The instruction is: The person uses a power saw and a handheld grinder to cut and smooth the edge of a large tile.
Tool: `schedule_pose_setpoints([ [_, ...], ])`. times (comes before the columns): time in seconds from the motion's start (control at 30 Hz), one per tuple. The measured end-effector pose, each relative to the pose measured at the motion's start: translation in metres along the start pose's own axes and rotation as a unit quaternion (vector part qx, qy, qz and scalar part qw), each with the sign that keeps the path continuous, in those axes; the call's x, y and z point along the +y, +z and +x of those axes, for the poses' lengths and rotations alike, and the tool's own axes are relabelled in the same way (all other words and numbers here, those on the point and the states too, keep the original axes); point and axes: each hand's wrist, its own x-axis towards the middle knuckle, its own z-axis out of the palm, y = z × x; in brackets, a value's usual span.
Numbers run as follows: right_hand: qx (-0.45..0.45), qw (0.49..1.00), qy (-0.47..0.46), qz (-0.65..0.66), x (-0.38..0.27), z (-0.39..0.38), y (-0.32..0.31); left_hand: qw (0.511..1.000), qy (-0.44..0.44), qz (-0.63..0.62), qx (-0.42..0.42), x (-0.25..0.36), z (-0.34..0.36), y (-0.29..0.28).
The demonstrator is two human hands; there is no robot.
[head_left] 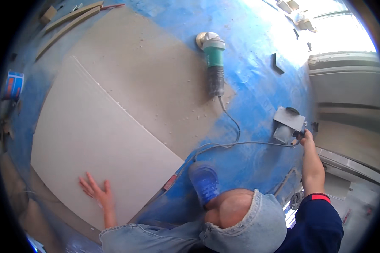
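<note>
My left hand (98, 195) lies on a large pale, smooth board (101, 143), its fingers spread. On the far right, my right arm reaches out, and my right hand (307, 137) is closed round the near end of a handheld electric cutter (289, 123). The cutter has a flat grey metal base plate and a dark green part at its top. Whether it touches the floor I cannot tell. A grey cord (257, 143) runs left from beside it. An angle grinder (214, 67) with a green and black body lies ahead on a dusty brown board (156, 63).
Blue sheeting (257, 88) covers the floor. Curved wooden strips (69, 25) lie at the far left, near a blue-and-red tin (14, 85). A black angle-shaped piece (277, 64) and grey panels (346, 84) are on the right. My blue shoe (204, 181) stands beside the pale board's corner.
</note>
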Motion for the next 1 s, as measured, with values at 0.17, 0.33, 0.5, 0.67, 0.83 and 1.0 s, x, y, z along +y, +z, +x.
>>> schedule_pose_setpoints([
  [0.17, 0.022, 0.999, -0.019, 0.041, 0.063, -0.039, 0.012, 0.999, -0.024, 0.020, -0.010, -0.002, -0.002, -0.013],
  [0.33, 0.156, 0.855, -0.372, -0.326, 0.105, -0.094, -0.016, 1.000, -0.010, -0.003, -0.013, 0.013, -0.001, -0.001],
  [0.5, -0.269, 0.675, -0.532, -0.435, 0.170, -0.350, 0.123, 1.000, -0.021, 0.013, -0.001, 0.000, -0.007, -0.013],
  [0.67, -0.487, 0.483, -0.523, -0.506, 0.208, -0.412, 0.196, 0.997, -0.045, -0.026, -0.048, 0.024, 0.001, -0.024],
  [0.83, -0.492, 0.396, -0.569, -0.526, 0.234, -0.402, 0.219, 0.970, -0.144, -0.184, 0.069, -0.010, -0.084, -0.051],
  [1.0, -0.439, 0.370, -0.602, -0.554, 0.221, -0.397, 0.182, 0.858, -0.403, -0.318, -0.012, -0.007, -0.203, -0.057],
])
